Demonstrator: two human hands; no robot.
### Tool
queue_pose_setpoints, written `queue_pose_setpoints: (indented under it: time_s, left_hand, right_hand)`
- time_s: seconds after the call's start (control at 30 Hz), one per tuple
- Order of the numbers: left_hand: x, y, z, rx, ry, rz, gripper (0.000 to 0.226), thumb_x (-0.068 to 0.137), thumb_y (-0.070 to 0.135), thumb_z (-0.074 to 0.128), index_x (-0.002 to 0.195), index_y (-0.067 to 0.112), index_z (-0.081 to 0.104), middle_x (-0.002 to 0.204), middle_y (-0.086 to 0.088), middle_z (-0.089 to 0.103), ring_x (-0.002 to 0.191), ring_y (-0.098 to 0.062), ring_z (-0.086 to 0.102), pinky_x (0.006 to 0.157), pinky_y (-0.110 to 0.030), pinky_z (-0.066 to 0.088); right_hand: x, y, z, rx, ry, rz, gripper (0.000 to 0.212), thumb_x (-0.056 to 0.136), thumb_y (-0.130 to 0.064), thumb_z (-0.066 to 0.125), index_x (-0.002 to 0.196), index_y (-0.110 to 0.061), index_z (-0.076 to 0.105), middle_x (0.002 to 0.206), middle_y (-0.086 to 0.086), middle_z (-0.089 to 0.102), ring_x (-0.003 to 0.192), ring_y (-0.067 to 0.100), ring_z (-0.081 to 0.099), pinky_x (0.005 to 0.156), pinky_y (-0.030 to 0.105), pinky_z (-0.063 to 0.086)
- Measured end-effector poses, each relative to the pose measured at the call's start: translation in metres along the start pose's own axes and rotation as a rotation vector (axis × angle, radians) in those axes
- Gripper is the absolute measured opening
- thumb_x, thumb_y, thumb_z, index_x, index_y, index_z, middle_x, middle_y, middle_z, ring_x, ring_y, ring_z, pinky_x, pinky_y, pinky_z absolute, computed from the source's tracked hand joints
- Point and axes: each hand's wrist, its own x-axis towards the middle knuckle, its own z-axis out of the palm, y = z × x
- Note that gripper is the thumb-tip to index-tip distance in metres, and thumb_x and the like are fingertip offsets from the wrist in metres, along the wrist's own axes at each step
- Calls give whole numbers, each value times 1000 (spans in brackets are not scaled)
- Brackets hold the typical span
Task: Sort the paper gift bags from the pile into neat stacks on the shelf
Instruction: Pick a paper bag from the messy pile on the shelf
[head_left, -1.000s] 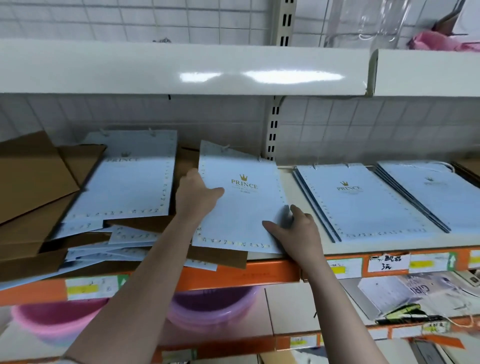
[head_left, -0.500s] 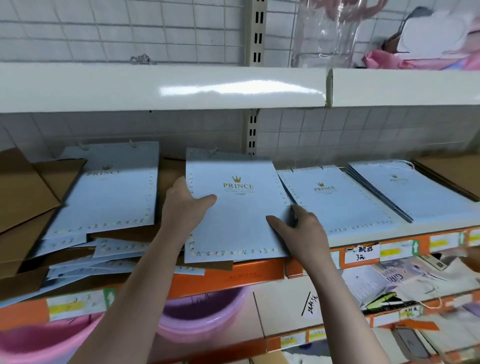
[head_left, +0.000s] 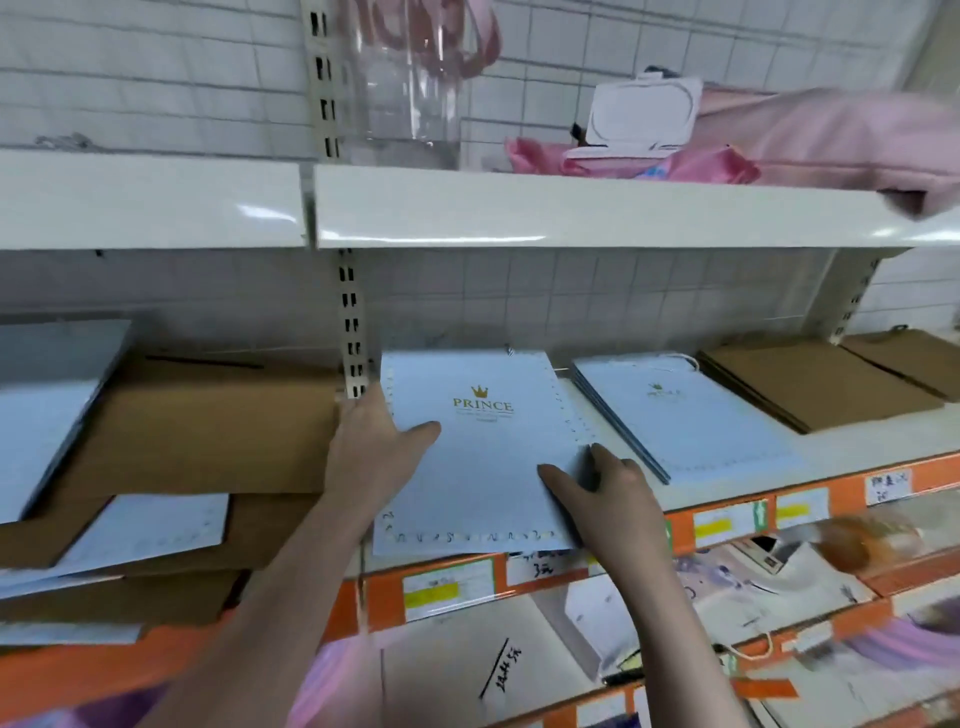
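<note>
A flat pale-blue gift bag (head_left: 483, 467) printed PRINCE with a gold crown lies on the middle stack of like bags on the shelf (head_left: 727, 491). My left hand (head_left: 371, 452) grips its left edge, thumb on top. My right hand (head_left: 613, 491) holds its right edge, thumb on the face and fingers curled at the side. A second neat stack of blue bags (head_left: 685, 421) lies just to the right. The mixed pile of blue bags (head_left: 150, 530) and brown bags (head_left: 208, 431) fills the shelf on the left.
Brown bag stacks (head_left: 815, 387) lie at the far right of the shelf. An upright slotted post (head_left: 353, 332) stands behind my left hand. The upper shelf (head_left: 519, 208) carries a clear container and pink goods. Orange price rails and lower shelves with other bags run below.
Both hands have carried the PRINCE bag to the right, off the pile and onto the middle stack. The view has swung right and upward.
</note>
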Motion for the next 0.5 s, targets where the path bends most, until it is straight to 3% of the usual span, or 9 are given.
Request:
queue_pose_setpoints:
  time_s: [0.13, 0.27, 0.33, 0.4, 0.5]
  left_hand:
    - [8, 39, 86, 11, 24, -10, 54, 66, 46, 62, 115, 25, 55, 110, -2, 58, 93, -23, 60, 81, -44, 52]
    - [17, 81, 166, 11, 55, -74, 46, 68, 43, 60, 108, 21, 54, 106, -3, 58, 88, -22, 59, 76, -38, 51]
    - [21, 97, 197, 58, 65, -121, 35, 75, 36, 62, 99, 14, 50, 102, -5, 55, 83, -21, 54, 64, -32, 44]
    - [26, 113, 223, 102, 69, -159, 31, 79, 33, 61, 95, 11, 46, 99, -6, 51, 80, -20, 51, 56, -28, 34]
    - [33, 127, 255, 137, 84, -164, 33, 80, 34, 61, 96, 9, 46, 97, -9, 51, 87, -26, 54, 65, -32, 40]
  right_hand:
    - [50, 66, -43, 0, 49, -37, 51, 85, -47, 60, 115, -7, 53, 93, 1, 40, 101, 31, 52, 74, 32, 34]
    - [107, 128, -81, -21, 10, -82, 43, 84, -47, 61, 103, -9, 53, 86, 1, 40, 93, 33, 53, 71, 33, 35]
    - [130, 151, -96, -45, -6, -104, 40, 84, -47, 61, 93, -10, 50, 87, 4, 44, 89, 34, 52, 70, 35, 37]
    - [151, 170, -107, -70, -17, -114, 42, 84, -46, 62, 95, -8, 51, 88, 5, 45, 88, 34, 52, 73, 38, 41]
    - [178, 193, -118, -98, -14, -130, 44, 83, -46, 63, 95, -5, 54, 86, 7, 46, 90, 34, 51, 74, 38, 40]
